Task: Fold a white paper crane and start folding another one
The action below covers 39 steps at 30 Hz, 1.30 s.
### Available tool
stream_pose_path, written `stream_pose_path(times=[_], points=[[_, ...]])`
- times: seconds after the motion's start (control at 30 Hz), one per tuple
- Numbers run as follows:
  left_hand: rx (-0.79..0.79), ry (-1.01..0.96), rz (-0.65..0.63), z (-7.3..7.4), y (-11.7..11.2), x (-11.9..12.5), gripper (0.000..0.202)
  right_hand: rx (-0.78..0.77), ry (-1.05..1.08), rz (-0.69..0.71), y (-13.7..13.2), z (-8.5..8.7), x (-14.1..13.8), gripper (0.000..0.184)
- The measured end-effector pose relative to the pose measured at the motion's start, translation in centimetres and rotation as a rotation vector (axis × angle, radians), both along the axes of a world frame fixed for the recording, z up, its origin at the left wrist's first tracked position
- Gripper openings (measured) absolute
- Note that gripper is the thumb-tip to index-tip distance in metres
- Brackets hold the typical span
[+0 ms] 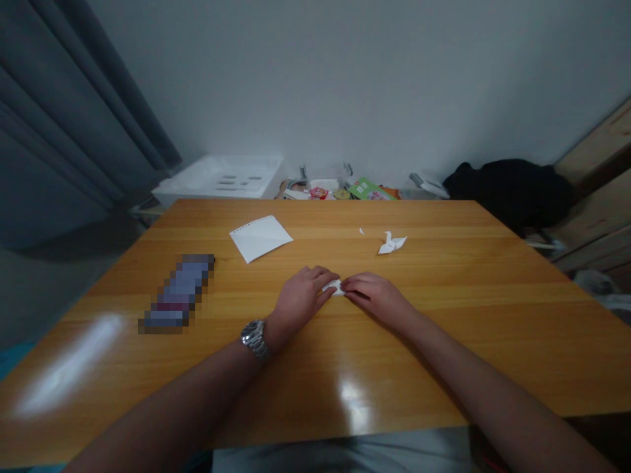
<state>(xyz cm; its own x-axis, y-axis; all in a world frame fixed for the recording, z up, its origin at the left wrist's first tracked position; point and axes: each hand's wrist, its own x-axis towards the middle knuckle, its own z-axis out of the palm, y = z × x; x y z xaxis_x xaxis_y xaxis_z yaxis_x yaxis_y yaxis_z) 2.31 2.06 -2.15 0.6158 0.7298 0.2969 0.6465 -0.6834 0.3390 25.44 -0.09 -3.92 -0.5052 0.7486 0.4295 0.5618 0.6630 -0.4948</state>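
A small folded piece of white paper point(337, 287) lies at the middle of the wooden table, partly covered by my fingers. From the left, my left hand point(304, 294) grips it between thumb and fingers; a metal watch point(255, 336) is on that wrist. My right hand point(373, 295) pinches the right end of the same paper. Beyond my right hand stands a white origami bird point(392, 244) with wings spread, and close to it lies a tiny white scrap point(361, 231).
A white paper sheet point(261, 238) with a perforated edge lies farther left on the table point(468, 263). A pixelated, phone-like flat object point(178, 292) is at the left. Behind the table are a white plastic tray point(221, 174), a green booklet point(369, 190) and a black bundle point(510, 190).
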Motion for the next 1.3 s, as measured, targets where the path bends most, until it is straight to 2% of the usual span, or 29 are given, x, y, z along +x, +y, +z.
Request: stream_pose_path(times=[0.3,0.47,0.57,0.87,1.0,1.13,1.3], points=[[0.083,0.076,-0.117,-0.3,0.0,-0.1,0.032,0.091,-0.106,-0.005,0.6,0.2,0.9,0.022],[0.037,0.091,-0.164,-0.3,-0.5,-0.3,0.037,0.122,-0.172,-0.034,0.6,0.2,1.0,0.022],[0.064,0.127,-0.201,-0.1,-0.8,-0.5,0.036,0.123,-0.179,-0.059,0.5,0.2,1.0,0.022],[0.132,0.232,-0.177,0.3,-1.8,-0.3,0.039,0.112,-0.122,-0.042,0.9,-0.2,1.6,0.020],[0.104,0.273,-0.153,0.7,-2.2,-0.2,0.039,0.086,-0.087,-0.042,0.9,0.3,2.7,0.022],[0.107,0.289,-0.155,0.6,-2.2,-0.2,0.039,0.043,-0.144,0.024,0.5,1.3,3.5,0.024],[0.133,0.280,-0.180,0.3,-2.0,-0.4,0.038,0.036,-0.242,0.014,0.2,1.6,3.5,0.026]])
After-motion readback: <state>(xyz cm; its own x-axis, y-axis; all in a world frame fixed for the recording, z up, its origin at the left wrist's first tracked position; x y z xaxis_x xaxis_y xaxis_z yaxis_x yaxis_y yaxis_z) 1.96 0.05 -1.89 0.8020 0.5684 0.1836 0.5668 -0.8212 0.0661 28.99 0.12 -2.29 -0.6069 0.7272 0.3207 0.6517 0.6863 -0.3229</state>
